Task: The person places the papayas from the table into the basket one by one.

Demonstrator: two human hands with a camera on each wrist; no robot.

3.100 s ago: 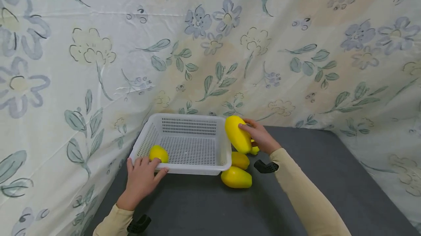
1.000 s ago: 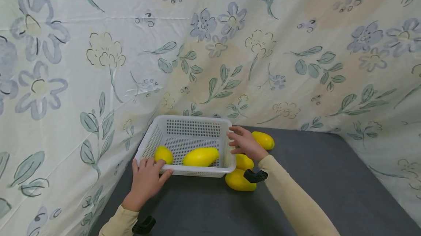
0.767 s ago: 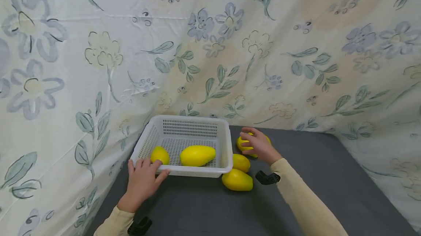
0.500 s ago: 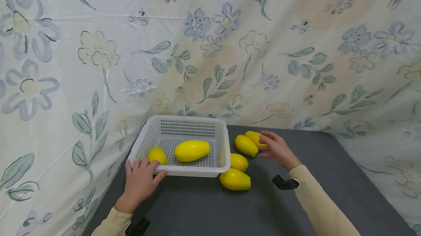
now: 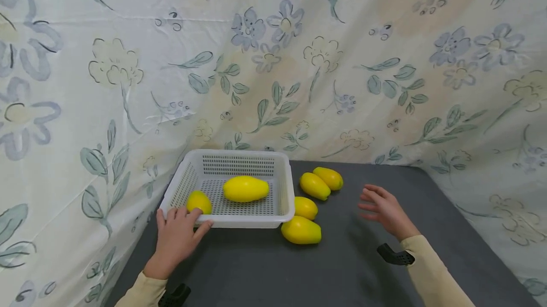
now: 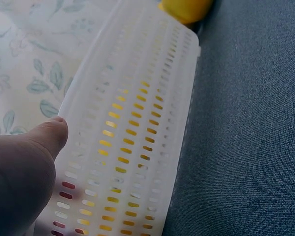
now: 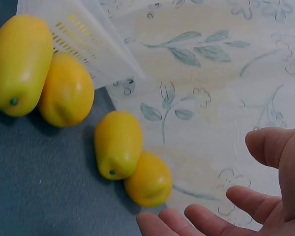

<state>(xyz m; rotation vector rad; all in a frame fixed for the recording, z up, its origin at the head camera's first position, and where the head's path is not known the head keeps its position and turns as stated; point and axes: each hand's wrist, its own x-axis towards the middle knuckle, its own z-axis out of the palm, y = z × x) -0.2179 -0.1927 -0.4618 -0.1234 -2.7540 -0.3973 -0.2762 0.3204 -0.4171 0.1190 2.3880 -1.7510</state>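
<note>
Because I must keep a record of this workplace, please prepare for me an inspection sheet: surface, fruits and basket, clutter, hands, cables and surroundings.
Surface: dark grey table; no spill seen.
Basket: white basket, upright, with slotted walls.
Fruits: six yellow in all; a middle fruit and a corner fruit in the basket, a near pair by its near right corner, a far pair farther back on the table.
Clutter: nothing seen.
Left hand: holds the basket's near rim at its left end.
Right hand: raised to the right of the fruits, holding nothing.
Cables: nothing seen.
Surroundings: floral cloth hanging behind and beside the table.
</note>
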